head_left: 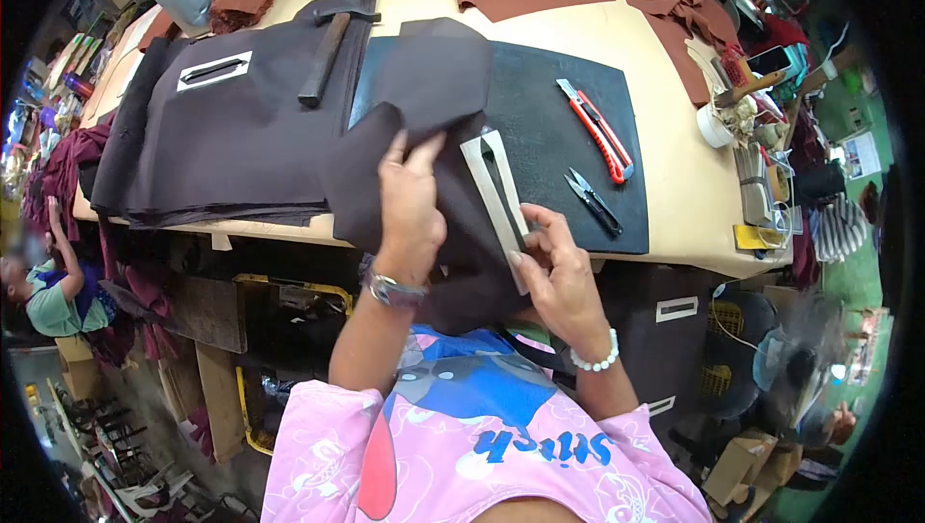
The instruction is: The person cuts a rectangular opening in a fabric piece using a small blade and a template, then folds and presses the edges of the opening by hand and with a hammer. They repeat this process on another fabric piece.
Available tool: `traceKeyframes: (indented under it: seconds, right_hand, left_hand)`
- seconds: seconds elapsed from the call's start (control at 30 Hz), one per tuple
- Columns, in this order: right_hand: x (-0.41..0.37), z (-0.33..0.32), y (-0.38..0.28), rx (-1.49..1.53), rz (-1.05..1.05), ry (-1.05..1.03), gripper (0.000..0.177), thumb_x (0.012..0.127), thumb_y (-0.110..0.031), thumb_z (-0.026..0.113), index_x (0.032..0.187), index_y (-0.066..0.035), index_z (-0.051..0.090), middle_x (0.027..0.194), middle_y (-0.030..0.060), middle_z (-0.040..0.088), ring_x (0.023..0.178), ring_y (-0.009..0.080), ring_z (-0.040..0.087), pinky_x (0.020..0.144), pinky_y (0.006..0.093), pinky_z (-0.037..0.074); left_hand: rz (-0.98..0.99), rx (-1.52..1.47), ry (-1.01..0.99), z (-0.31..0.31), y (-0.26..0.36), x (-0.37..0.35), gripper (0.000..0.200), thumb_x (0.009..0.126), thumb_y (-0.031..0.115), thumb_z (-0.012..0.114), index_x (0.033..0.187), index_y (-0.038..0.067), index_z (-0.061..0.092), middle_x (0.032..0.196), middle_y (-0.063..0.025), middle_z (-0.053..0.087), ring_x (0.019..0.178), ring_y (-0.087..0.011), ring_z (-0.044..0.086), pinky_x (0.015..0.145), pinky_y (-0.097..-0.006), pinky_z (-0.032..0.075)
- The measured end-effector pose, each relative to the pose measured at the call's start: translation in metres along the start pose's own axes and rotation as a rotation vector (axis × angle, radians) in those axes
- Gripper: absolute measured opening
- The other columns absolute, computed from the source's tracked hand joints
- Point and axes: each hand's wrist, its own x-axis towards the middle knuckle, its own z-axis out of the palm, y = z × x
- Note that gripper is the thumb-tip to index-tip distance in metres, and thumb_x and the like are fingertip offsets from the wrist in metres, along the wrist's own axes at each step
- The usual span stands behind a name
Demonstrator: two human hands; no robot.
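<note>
Misalignment may result if the left hand (pixel 412 197) (grip unclear, blurred) drags dark fabric (pixel 453 234) while the right hand (pixel 561 280) pinches the white strip (pixel 490 193).

Cloth in the grip (pixel 461 224): plain dark brown-black
Strip (pixel 495 197) by the right hand (pixel 562 274): off-white around a dark slot
Mat (pixel 535 89) beyond the grip: blue-black
Cutter (pixel 599 134) right of the grip: red, silvery blade
Snips (pixel 599 210) nearer the grip: black, silvery blades
Tabletop (pixel 674 200) around the grip: cream
Shirt (pixel 482 427) below the grip: pink, blue lettering
</note>
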Motion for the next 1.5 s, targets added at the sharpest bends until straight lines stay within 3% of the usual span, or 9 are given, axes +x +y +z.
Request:
traceKeyframes:
  seconds: [0.23, 0.5, 0.6, 0.73, 0.83, 1.07, 1.17, 1.37, 1.5]
  right_hand:
    - [0.023, -0.029, 0.003, -0.345, -0.292, -0.110, 0.060, 0.079, 0.000, 0.057, 0.135, -0.007, 0.036, 0.093, 0.0156, 0.063, 0.080, 0.0321, 0.060, 0.075, 0.0398, 0.043]
    - [0.033, -0.038, -0.012, -0.424, -0.510, -0.214, 0.070, 0.072, 0.004, 0.053, 0.138, -0.007, 0.032, 0.086, 0.0126, 0.063, 0.079, 0.0273, 0.060, 0.074, 0.0347, 0.041]
    - [0.027, -0.045, -0.010, -0.467, -0.540, -0.234, 0.071, 0.071, 0.004, 0.053, 0.138, -0.006, 0.032, 0.083, 0.0115, 0.062, 0.078, 0.0266, 0.060, 0.074, 0.0352, 0.041]
    - [0.026, -0.048, -0.005, -0.521, -0.580, -0.224, 0.071, 0.071, 0.004, 0.053, 0.138, -0.004, 0.032, 0.081, 0.0109, 0.062, 0.077, 0.0261, 0.060, 0.075, 0.0352, 0.042]
    - [0.030, -0.047, -0.005, -0.535, -0.610, -0.205, 0.070, 0.071, 0.005, 0.053, 0.137, -0.004, 0.034, 0.081, 0.0104, 0.061, 0.077, 0.0253, 0.060, 0.075, 0.0350, 0.041]
    - [0.033, -0.035, -0.006, -0.598, -0.677, -0.182, 0.070, 0.068, 0.004, 0.053, 0.136, -0.002, 0.037, 0.078, 0.0087, 0.057, 0.075, 0.0236, 0.057, 0.073, 0.0348, 0.041]
    - [0.033, -0.031, -0.010, -0.593, -0.695, -0.169, 0.069, 0.067, 0.005, 0.052, 0.135, -0.002, 0.038, 0.076, 0.0083, 0.056, 0.073, 0.0235, 0.056, 0.072, 0.0350, 0.041]
    - [0.037, -0.045, -0.001, -0.547, -0.612, -0.142, 0.070, 0.068, 0.005, 0.054, 0.136, -0.005, 0.038, 0.079, 0.0102, 0.060, 0.075, 0.0255, 0.059, 0.074, 0.0361, 0.042]
    - [0.045, -0.051, 0.006, -0.503, -0.572, -0.107, 0.071, 0.068, 0.004, 0.056, 0.136, -0.008, 0.038, 0.081, 0.0115, 0.062, 0.078, 0.0262, 0.061, 0.078, 0.0364, 0.043]
  left_hand:
    - [0.082, -0.084, 0.042, -0.072, 0.039, 0.033, 0.021, 0.078, 0.001, 0.065, 0.098, 0.001, 0.062, 0.100, -0.0074, 0.064, 0.089, -0.0200, 0.062, 0.083, -0.0327, 0.049]
    - [-0.066, -0.257, -0.103, -0.103, 0.101, 0.033, 0.067, 0.080, 0.044, 0.063, 0.125, -0.003, 0.047, 0.116, -0.0171, 0.058, 0.110, -0.0308, 0.054, 0.097, -0.0423, 0.041]
    - [-0.222, 0.124, -0.406, -0.096, 0.123, 0.046, 0.067, 0.082, 0.045, 0.061, 0.128, -0.002, 0.046, 0.110, -0.0150, 0.060, 0.105, -0.0242, 0.058, 0.096, -0.0356, 0.043]
    - [-0.063, 1.041, -0.534, -0.058, 0.132, 0.041, 0.060, 0.084, 0.036, 0.064, 0.130, 0.002, 0.046, 0.084, -0.0040, 0.061, 0.073, -0.0053, 0.052, 0.065, -0.0190, 0.043]
    - [-0.039, 1.065, -0.639, -0.055, 0.125, 0.033, 0.055, 0.084, 0.027, 0.062, 0.130, 0.002, 0.046, 0.071, 0.0058, 0.055, 0.063, -0.0015, 0.044, 0.057, -0.0153, 0.033]
    - [0.169, 1.433, -0.489, -0.042, 0.123, -0.005, 0.038, 0.077, 0.024, 0.073, 0.105, 0.000, 0.061, 0.069, 0.0016, 0.054, 0.063, -0.0055, 0.049, 0.056, -0.0212, 0.039]
    - [0.614, 1.651, -0.526, -0.045, 0.103, -0.009, 0.026, 0.082, 0.022, 0.069, 0.088, -0.003, 0.065, 0.074, -0.0044, 0.062, 0.066, -0.0053, 0.052, 0.058, -0.0248, 0.042]
    - [0.439, 1.147, -0.125, -0.073, 0.134, 0.007, 0.018, 0.095, 0.020, 0.053, 0.098, 0.008, 0.066, 0.063, 0.0038, 0.053, 0.052, 0.0004, 0.039, 0.045, -0.0159, 0.029]
    - [0.590, 1.063, 0.011, -0.124, 0.166, 0.025, 0.021, 0.096, 0.023, 0.051, 0.093, 0.007, 0.063, 0.058, 0.0064, 0.045, 0.048, 0.0011, 0.034, 0.043, -0.0159, 0.024]
